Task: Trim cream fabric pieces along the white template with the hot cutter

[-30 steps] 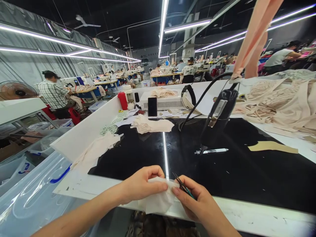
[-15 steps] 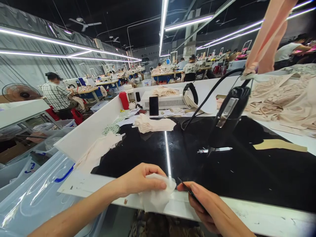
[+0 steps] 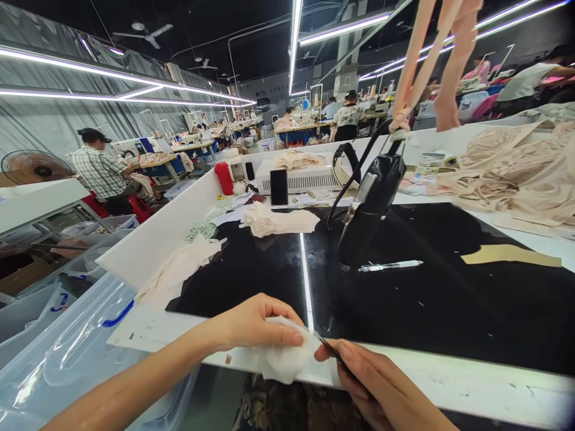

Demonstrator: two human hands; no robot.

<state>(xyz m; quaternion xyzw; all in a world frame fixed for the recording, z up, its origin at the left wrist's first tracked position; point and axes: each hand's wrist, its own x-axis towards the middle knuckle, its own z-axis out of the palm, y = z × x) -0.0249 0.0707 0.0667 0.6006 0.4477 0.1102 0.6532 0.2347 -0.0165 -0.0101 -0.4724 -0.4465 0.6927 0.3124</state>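
In the head view, my left hand [image 3: 265,326] pinches a thin cream-white fabric piece [image 3: 285,356] at the table's front edge. The cloth hangs down below my thumb. My right hand [image 3: 363,371] is closed around a slim dark pointed tool [image 3: 335,350], partly covered by my fingers. Its tip is at the right edge of the cloth; whether it touches cannot be made out. Beyond the hands, a stack of cream fabric pieces [image 3: 281,220] lies on the black table surface [image 3: 269,269], with more cream fabric [image 3: 179,269] to the left.
A black corded device [image 3: 371,206] hangs from pink fabric strips [image 3: 422,66] over the table. A pen [image 3: 390,266] and a tan strip [image 3: 512,255] lie on the right. Behind stand a phone [image 3: 278,187] and a white vented box [image 3: 303,182]. A clear plastic bin [image 3: 67,359] is at lower left.
My right hand has moved slightly left, bringing the tool tip to the cloth's edge. The hanging black device and its pink strips have swung left. My left hand keeps its pinch.
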